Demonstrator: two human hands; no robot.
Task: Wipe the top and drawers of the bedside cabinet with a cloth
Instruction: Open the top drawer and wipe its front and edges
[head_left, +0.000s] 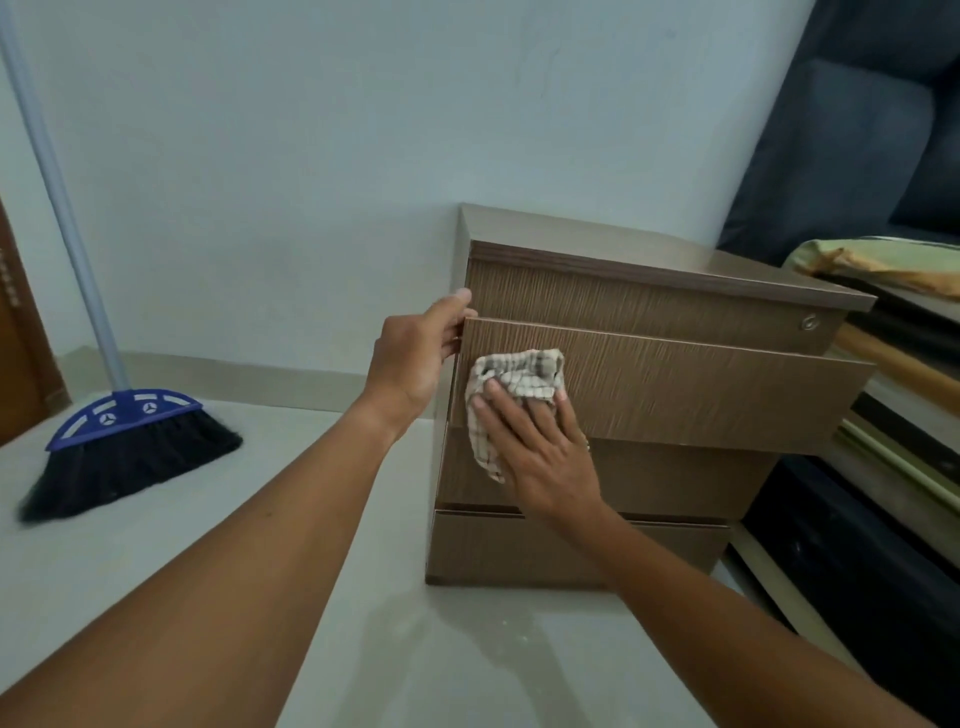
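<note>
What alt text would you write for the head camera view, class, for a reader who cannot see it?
A right hand presses a checked cloth flat against a pulled-out drawer front of a wooden bedside cabinet, while the left hand grips that drawer's left edge. A blue broom stands to the left.

We find no words or numbers that we can read. The only sign is on the broom (124, 415), left of the cabinet (649, 312): its blue head carries two round emblems, each a three-pointed star inside a ring, set side by side. The cabinet itself bears no label that we can make out.
</note>
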